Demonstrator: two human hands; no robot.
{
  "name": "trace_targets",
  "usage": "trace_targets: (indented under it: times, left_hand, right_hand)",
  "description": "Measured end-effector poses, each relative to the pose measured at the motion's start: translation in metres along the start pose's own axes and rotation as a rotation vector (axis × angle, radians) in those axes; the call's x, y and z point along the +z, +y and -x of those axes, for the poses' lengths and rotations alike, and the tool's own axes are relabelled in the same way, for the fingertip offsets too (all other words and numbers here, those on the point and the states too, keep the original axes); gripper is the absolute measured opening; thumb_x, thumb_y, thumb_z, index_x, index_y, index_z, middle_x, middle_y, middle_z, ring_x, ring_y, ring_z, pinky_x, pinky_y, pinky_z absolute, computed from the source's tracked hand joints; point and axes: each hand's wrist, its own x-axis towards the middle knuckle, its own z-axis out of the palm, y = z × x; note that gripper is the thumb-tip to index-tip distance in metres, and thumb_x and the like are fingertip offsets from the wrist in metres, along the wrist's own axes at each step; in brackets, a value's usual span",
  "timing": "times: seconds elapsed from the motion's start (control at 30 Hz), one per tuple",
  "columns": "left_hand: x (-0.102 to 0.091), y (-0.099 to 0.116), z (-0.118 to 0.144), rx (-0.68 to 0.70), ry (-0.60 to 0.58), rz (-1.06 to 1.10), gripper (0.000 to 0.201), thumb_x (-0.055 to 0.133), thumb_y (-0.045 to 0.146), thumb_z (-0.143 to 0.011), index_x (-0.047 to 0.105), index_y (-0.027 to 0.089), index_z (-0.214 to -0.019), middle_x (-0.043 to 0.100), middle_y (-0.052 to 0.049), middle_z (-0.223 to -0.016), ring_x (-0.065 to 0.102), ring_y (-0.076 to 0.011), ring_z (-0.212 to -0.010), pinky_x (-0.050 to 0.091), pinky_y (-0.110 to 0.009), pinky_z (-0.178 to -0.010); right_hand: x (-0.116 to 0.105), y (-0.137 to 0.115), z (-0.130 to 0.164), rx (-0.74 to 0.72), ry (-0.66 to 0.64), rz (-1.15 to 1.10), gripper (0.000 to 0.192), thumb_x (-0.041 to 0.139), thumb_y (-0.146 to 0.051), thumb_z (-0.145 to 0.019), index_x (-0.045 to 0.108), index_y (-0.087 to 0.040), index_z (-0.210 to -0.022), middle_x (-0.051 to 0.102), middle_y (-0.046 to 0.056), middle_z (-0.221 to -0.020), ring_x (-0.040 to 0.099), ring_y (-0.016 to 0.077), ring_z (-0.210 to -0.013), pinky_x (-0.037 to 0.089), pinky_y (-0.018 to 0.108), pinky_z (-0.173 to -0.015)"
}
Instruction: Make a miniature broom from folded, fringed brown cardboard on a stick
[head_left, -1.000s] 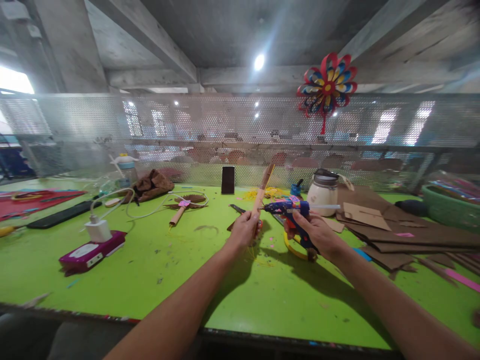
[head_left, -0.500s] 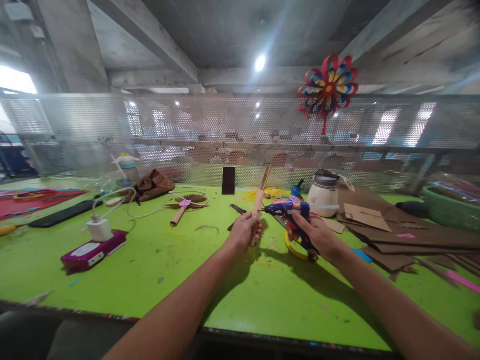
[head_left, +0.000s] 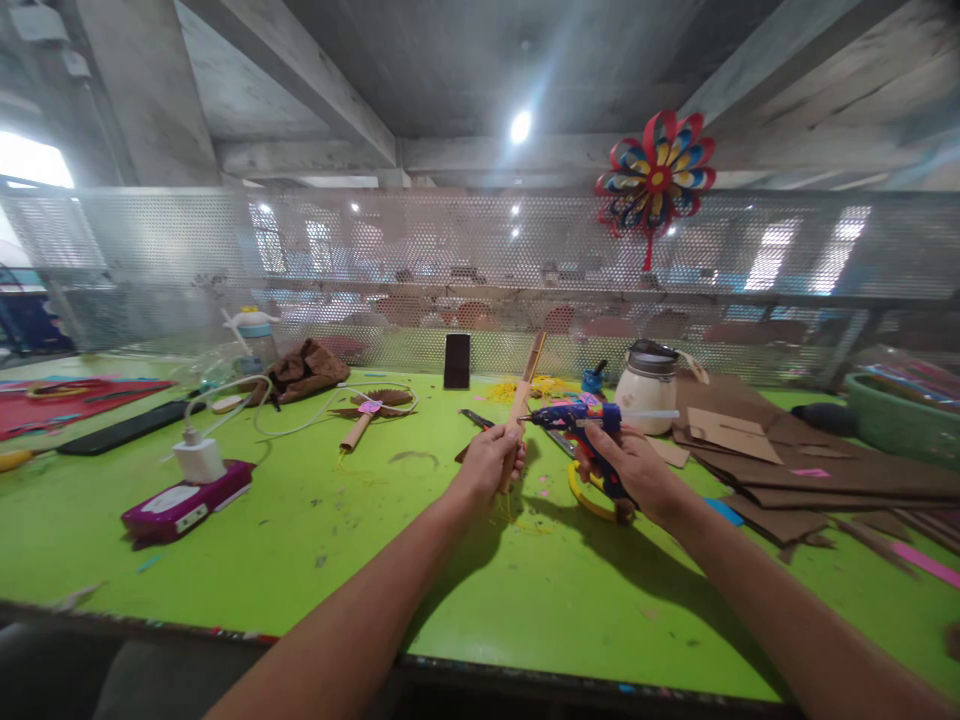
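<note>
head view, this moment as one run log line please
left hand: grips long tan cardboard-like strip | right hand: holds dark-blue plastic glue gun, nozzle close to strip, contact unclear | surface: lime-green tabletop

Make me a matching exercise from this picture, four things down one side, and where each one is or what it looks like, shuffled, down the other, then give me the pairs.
Things
1. glue gun
2. power strip
3. cardboard piece
4. flower ornament

Places and looks
A. held in the left hand
B. high above the table
C. held in the right hand
D. purple, with a white plug in it

Right pairs: 1-C, 2-D, 3-A, 4-B
</note>
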Motion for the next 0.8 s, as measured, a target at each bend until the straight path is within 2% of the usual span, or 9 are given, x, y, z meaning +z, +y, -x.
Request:
trace_targets:
  times: [0.33,0.53,0.67,0.8]
  left_hand:
    - [-0.001,0.000,-0.003,-0.002,0.007,0.029,0.012,0.057,0.025,-0.082,0.053,0.016,-0.075,0.051,0.001,-0.058,0.047,-0.0065,-0.047,0.035,-0.017,-0.045]
    - [-0.001,0.000,-0.002,-0.007,0.003,-0.001,0.017,0.060,0.030,-0.080,0.052,0.016,-0.074,0.051,0.002,-0.058,0.046,-0.0063,-0.047,0.035,-0.017,-0.044]
    - [-0.001,0.000,-0.001,-0.011,0.004,0.008,0.013,0.057,0.025,-0.082,0.052,0.016,-0.075,0.051,0.001,-0.059,0.047,-0.0061,-0.047,0.035,-0.017,-0.044]
    - [-0.001,0.002,-0.002,-0.019,0.004,0.023,0.012,0.051,0.021,-0.085,0.052,0.015,-0.074,0.051,0.001,-0.058,0.046,-0.0061,-0.045,0.035,-0.017,-0.044]
  right_hand:
    - [0.002,-0.007,0.003,0.009,-0.019,0.033,0.052,0.043,-0.059,-0.088,0.058,-0.016,-0.062,0.058,0.004,-0.058,0.046,0.0122,-0.053,0.034,0.027,-0.053]
    - [0.001,0.002,0.000,0.011,0.000,-0.013,0.051,0.045,-0.061,-0.086,0.055,-0.018,-0.060,0.056,0.003,-0.056,0.050,0.0138,-0.054,0.037,0.028,-0.054]
    - [0.000,0.007,-0.001,-0.001,0.033,-0.021,0.049,0.046,-0.059,-0.086,0.055,-0.018,-0.061,0.056,0.002,-0.056,0.051,0.0138,-0.054,0.037,0.027,-0.053]
    - [0.000,0.005,0.000,-0.010,0.012,-0.022,0.049,0.045,-0.056,-0.088,0.054,-0.017,-0.060,0.055,0.003,-0.056,0.050,0.0132,-0.053,0.037,0.028,-0.053]
